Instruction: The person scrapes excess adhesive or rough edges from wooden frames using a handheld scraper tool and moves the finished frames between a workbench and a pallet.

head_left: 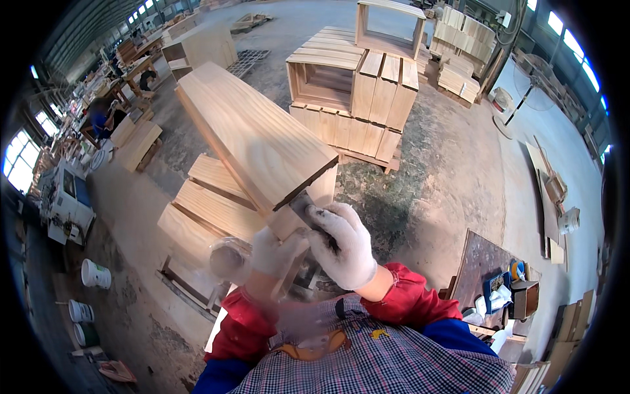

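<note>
A long pale wooden box (256, 131) lies tilted in front of me, its near end close to my hands. My right hand (344, 246), in a white knitted glove with dark stains, pinches a dark grey flat piece (302, 207) that looks like sandpaper. That piece rests against the box's near edge. Just left of it, my left hand (272, 253), also gloved in white, is closed on the lower near part of the box; its fingertips are partly hidden. More wooden boxes (213, 203) lie beneath the tilted one. A blurry smudge covers part of the left wrist.
Stacked wooden boxes (374, 98) stand ahead. At the right are a dark board (476, 269) bearing small items and a standing fan (525, 98). White buckets (96, 274) and a white machine (67, 200) stand left. Farther back, a person (102, 121) sits near workbenches.
</note>
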Motion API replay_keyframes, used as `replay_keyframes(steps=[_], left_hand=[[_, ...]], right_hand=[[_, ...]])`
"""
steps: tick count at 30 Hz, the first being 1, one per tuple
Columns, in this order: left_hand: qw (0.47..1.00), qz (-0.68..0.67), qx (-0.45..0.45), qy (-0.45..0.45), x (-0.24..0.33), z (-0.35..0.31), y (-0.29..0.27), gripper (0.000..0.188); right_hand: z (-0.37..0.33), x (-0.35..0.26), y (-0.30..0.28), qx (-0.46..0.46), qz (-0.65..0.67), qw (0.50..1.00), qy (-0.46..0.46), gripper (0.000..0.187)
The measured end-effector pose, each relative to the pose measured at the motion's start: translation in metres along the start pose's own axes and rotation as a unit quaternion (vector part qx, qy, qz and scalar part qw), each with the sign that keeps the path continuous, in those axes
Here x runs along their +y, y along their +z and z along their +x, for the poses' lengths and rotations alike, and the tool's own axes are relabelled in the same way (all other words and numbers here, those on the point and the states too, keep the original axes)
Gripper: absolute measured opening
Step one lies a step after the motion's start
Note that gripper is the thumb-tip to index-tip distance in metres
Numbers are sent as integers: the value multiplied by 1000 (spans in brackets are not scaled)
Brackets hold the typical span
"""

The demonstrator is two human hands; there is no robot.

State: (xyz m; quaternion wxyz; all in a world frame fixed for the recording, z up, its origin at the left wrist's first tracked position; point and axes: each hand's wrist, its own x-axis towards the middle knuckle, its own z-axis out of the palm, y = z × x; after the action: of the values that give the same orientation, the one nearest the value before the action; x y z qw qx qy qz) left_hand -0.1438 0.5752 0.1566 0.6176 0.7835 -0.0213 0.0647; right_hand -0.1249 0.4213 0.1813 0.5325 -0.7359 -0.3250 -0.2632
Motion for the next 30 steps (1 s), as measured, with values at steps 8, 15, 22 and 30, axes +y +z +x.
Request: replay_keyframes(steps=[8, 15, 22, 30], left_hand=[[999, 24, -4, -21, 1, -1, -2, 28], [999, -32, 11, -1, -8, -1, 1, 26], [999, -45, 11, -21, -3, -2, 3, 26], [998, -38, 24, -38, -9, -1, 3, 24]], right_hand=[[5, -8, -8, -95, -3, 995, -30, 42], [24, 1, -22, -164, -45, 981, -91, 52], [36, -5, -31, -147, -75, 981, -102, 45], [59, 2, -55, -137, -101, 973, -157, 38]])
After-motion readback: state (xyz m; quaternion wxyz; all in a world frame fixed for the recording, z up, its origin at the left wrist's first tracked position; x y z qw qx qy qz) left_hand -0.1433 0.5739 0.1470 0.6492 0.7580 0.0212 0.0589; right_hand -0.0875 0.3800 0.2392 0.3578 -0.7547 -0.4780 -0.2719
